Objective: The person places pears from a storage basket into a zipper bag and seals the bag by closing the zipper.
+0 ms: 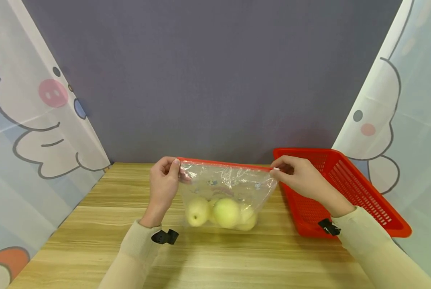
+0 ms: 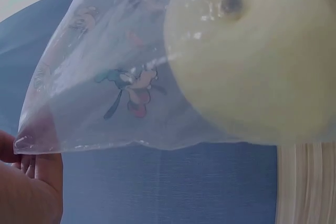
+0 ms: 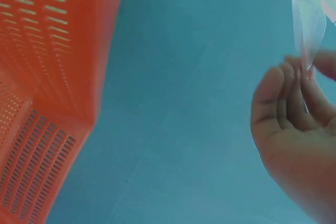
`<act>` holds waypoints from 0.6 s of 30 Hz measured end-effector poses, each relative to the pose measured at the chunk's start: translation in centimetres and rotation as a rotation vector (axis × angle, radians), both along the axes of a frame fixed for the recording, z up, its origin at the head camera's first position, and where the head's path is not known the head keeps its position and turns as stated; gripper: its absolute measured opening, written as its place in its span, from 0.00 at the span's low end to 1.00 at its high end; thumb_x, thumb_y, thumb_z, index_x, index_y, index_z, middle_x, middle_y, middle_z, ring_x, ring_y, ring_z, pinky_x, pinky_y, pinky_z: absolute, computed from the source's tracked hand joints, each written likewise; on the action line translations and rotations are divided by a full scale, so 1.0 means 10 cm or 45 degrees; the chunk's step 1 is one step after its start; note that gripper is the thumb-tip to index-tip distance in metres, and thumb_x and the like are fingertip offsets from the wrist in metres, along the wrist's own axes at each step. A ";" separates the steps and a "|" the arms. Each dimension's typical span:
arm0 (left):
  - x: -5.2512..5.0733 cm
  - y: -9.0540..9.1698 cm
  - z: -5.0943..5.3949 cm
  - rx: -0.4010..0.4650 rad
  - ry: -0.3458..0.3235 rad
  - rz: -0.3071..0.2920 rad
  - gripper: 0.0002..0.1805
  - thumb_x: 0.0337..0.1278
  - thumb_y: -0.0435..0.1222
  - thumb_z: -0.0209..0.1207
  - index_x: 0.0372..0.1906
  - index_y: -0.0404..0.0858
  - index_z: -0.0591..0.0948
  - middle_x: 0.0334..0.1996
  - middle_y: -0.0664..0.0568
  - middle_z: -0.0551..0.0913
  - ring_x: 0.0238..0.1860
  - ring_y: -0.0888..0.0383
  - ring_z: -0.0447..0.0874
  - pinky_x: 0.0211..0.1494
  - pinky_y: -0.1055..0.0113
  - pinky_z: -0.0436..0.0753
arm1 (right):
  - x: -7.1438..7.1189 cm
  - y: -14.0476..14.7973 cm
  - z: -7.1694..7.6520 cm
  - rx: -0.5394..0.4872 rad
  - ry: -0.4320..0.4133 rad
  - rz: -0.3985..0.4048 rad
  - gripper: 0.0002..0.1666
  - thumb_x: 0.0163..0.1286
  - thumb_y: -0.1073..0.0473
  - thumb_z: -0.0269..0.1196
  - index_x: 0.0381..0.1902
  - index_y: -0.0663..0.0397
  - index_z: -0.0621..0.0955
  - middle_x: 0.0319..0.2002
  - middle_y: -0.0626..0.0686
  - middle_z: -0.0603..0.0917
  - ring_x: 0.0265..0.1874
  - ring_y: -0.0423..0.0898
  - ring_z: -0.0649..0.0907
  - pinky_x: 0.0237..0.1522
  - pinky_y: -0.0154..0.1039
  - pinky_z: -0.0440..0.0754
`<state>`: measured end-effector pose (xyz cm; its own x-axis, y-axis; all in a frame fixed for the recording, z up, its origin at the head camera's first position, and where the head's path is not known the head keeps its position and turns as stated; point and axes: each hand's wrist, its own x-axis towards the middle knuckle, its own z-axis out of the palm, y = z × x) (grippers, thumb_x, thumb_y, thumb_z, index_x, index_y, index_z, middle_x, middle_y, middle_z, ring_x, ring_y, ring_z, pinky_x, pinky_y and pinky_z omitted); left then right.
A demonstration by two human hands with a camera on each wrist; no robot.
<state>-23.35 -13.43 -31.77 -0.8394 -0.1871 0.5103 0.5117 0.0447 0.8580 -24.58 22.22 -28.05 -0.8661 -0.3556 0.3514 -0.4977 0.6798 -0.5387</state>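
Note:
A clear zip bag (image 1: 233,182) with a red top strip hangs between the two hands, with small cartoon prints on its film. Several round, pale yellow-green fruits (image 1: 226,212) lie at its bottom; one fruit (image 2: 252,61) shows a dark end in the left wrist view. My left hand (image 1: 164,176) pinches the bag's upper left corner between thumb and fingers. At the other end of the red strip, my right hand (image 1: 298,174) pinches the upper right corner, beside a small white slider (image 1: 276,169). The right wrist view shows that hand (image 3: 299,114) gripping the bag's edge.
A red perforated plastic basket (image 1: 298,212) stands at the right, partly behind the right forearm. Underneath is a wood-grain table (image 1: 103,233), backed by a dark grey panel (image 1: 215,80). Cartoon-printed curtains (image 1: 24,112) hang at both sides.

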 end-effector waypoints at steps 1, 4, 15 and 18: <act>-0.01 0.00 -0.01 0.002 0.006 0.008 0.10 0.75 0.26 0.51 0.37 0.21 0.78 0.24 0.39 0.78 0.18 0.57 0.83 0.25 0.57 0.87 | 0.01 0.00 0.01 0.004 -0.033 0.010 0.07 0.70 0.58 0.68 0.44 0.52 0.86 0.34 0.47 0.85 0.33 0.46 0.81 0.36 0.37 0.82; -0.02 0.00 -0.02 0.003 0.017 0.008 0.10 0.75 0.27 0.52 0.36 0.23 0.78 0.24 0.40 0.78 0.18 0.57 0.83 0.25 0.57 0.87 | 0.03 0.00 0.03 0.018 -0.100 0.033 0.07 0.69 0.57 0.69 0.44 0.51 0.86 0.33 0.47 0.85 0.33 0.46 0.81 0.36 0.38 0.82; -0.13 0.03 0.08 -0.056 -0.017 -0.022 0.13 0.78 0.33 0.50 0.39 0.25 0.76 0.28 0.39 0.78 0.24 0.54 0.86 0.35 0.55 0.88 | -0.09 0.00 0.13 -0.002 -0.120 0.002 0.04 0.73 0.58 0.66 0.42 0.51 0.86 0.31 0.49 0.85 0.31 0.48 0.83 0.35 0.38 0.81; -0.19 0.04 0.11 -0.083 -0.051 -0.022 0.13 0.79 0.35 0.49 0.40 0.27 0.75 0.30 0.39 0.78 0.25 0.53 0.85 0.37 0.57 0.88 | -0.13 0.00 0.16 -0.011 -0.157 -0.007 0.06 0.73 0.58 0.65 0.43 0.52 0.85 0.29 0.51 0.86 0.30 0.49 0.84 0.34 0.39 0.81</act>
<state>-25.26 -13.00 -30.63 -0.8622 -0.1396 0.4869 0.4782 0.0928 0.8733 -25.84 22.26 -26.41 -0.9048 -0.3481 0.2454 -0.4237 0.6773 -0.6014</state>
